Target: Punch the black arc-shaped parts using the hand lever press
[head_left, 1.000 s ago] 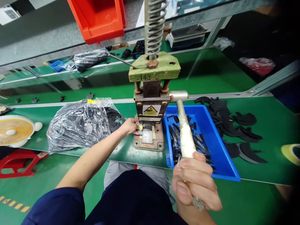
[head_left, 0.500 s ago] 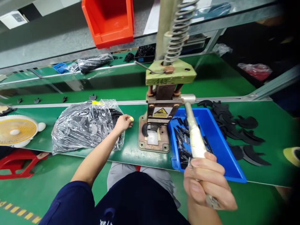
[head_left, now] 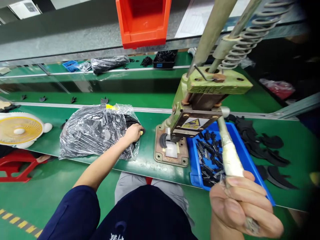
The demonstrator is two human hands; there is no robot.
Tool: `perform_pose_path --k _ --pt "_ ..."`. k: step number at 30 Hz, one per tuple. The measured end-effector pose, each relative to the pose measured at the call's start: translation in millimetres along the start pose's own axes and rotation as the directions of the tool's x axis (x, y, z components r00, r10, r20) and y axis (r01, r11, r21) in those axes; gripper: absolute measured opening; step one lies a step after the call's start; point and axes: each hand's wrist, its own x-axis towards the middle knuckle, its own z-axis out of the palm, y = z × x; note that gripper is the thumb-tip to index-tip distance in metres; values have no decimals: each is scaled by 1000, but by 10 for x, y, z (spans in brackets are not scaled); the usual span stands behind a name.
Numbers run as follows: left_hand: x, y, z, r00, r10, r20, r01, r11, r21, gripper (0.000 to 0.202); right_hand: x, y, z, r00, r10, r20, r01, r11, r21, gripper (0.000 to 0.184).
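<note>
My right hand is wrapped around the tape-covered handle of a green hand press. On the press base, a black curved piece sits beside a pale block. My left hand rests at the mouth of a clear plastic bag, over black curved parts. Its fingers are curled together, with something yellow at one fingertip. Whether they grip a part is hidden.
Right of the press stands a blue bin of small black parts, with black curved pieces beyond it. A fan lies at the left. Overhead, an orange bin sits on a metal shelf.
My left hand has moved from beside the bag's opening onto the black parts there. My view has shifted, and more of the piece on the press base shows. My right hand keeps the handle.
</note>
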Motion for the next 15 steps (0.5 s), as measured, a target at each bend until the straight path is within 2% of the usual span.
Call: perform_pose_path --k 3,6,10,15 --pt "188 127 -38 989 112 94 -122 986 112 37 -12 -40 -25 998 47 33 -46 998 -34 41" --pt "310 164 -92 977 103 184 -147 960 239 37 -10 -107 -33 994 85 69 -83 996 -35 40" --pt "389 134 -137 967 108 230 -182 927 329 36 7 -141 -33 989 121 86 -119 992 -35 38" --pt "502 53 -242 947 124 297 -237 893 382 28 1 -102 -84 988 82 133 -83 997 3 37"
